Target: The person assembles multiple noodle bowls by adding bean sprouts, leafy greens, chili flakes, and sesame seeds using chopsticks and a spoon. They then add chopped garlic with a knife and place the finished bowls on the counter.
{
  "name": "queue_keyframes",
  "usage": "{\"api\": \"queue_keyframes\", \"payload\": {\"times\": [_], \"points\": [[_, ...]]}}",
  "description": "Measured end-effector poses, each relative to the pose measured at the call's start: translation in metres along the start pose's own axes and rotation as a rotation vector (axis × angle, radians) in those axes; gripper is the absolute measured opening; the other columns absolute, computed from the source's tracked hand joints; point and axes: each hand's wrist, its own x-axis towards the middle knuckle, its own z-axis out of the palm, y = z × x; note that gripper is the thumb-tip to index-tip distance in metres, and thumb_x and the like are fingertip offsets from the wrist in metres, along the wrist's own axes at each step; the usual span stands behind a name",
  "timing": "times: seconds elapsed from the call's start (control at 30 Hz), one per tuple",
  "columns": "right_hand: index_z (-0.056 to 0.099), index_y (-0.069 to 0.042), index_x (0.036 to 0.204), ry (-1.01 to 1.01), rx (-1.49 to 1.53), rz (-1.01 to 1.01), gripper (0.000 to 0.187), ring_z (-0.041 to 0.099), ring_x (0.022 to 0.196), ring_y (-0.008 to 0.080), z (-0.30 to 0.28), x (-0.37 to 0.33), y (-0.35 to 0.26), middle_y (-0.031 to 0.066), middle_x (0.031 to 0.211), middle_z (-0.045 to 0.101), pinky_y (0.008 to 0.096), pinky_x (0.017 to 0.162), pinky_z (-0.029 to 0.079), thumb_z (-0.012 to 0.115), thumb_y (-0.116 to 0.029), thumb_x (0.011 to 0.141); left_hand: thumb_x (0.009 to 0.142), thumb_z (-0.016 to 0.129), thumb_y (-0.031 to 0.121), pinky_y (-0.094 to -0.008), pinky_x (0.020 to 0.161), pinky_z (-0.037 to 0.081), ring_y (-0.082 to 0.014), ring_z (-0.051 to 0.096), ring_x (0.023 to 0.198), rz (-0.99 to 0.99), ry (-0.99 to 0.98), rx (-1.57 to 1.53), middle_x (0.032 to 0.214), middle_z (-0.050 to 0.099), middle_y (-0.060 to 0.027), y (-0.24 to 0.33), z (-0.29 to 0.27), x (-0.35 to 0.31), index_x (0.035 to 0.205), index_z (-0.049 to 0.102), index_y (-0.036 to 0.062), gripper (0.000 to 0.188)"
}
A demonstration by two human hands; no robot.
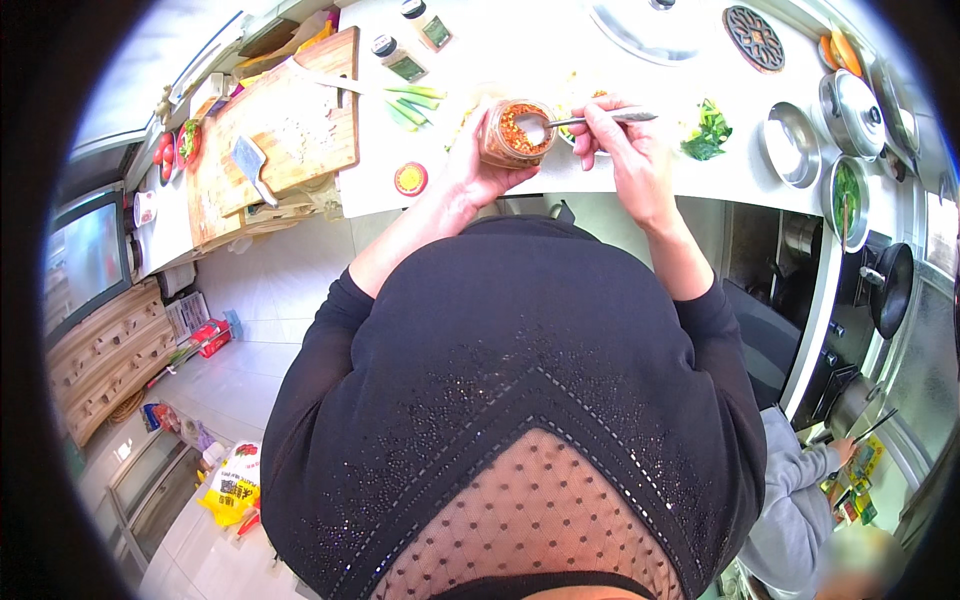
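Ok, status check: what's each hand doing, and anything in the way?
Left hand holding open jar. Right hand gripping spoon, its bowl at the jar's mouth. Nothing seen blocking the jar.

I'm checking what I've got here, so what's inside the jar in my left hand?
Reddish flakes show inside the jar, with the spoon in your right hand at its mouth. Whatever lies beneath the spoon and the top layer is covered.
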Motion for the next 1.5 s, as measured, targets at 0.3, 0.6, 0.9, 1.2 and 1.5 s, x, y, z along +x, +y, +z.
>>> {"api": "queue_keyframes", "payload": {"times": [0.3,0.6,0.9,1.2,1.5], "points": [[0.066,0.006,0.108,0.051,0.286,0.091,0.025,0.062,0.071,0.0148,-0.019,0.008,0.009,0.0121,0.089,0.068,0.0273,0.061,0.050,0.055,-0.016,0.104,0.101,0.031,0.066,-0.0442,0.082,0.062,-0.0348,0.066,0.108,-0.015,-0.062,-0.064,0.129,0.060,-0.0216,-0.001,-0.007,0.012,0.143,0.047,0.0093,0.072],[0.064,0.008,0.109,0.127,0.438,-0.031,0.026,0.061,0.072,0.0190,-0.070,0.007,-0.002,0.0157,0.092,0.068,0.0297,0.064,0.049,0.054,-0.015,0.104,0.103,0.036,0.059,-0.0397,0.079,0.063,-0.0342,0.067,0.097,-0.044,-0.184,-0.239,0.117,0.061,-0.0275,-0.009,-0.009,0.027,0.134,0.054,0.0023,0.067],[0.063,0.008,0.107,0.621,0.275,-0.111,0.021,0.066,0.077,0.0211,-0.210,0.001,0.030,0.0164,0.090,0.068,0.0313,0.067,0.055,0.058,-0.012,0.102,0.102,0.050,0.045,-0.0392,0.075,0.065,-0.0338,0.065,0.099,-0.048,-0.376,-0.211,0.117,0.059,-0.0266,-0.008,-0.011,0.016,0.129,0.051,-0.0105,0.062],[0.064,0.007,0.107,0.796,-0.069,-0.070,0.022,0.065,0.070,0.0156,-0.242,0.010,0.103,0.0128,0.088,0.068,0.0269,0.061,0.055,0.056,-0.014,0.104,0.101,0.050,0.049,-0.0422,0.078,0.064,-0.0352,0.063,0.101,-0.036,-0.353,-0.259,0.120,0.057,-0.0256,-0.012,-0.015,0.010,0.134,0.050,-0.0021,0.061],[0.067,0.002,0.108,0.612,-0.812,-0.298,0.018,0.061,0.067,0.0096,-0.228,0.011,0.107,0.0083,0.080,0.066,0.0269,0.062,0.049,0.058,-0.013,0.102,0.098,0.055,0.050,-0.0452,0.079,0.063,-0.0370,0.061,0.101,-0.039,-0.391,-0.340,0.123,0.053,-0.0261,-0.016,-0.025,0.005,0.138,0.049,0.0040,0.060]]}}
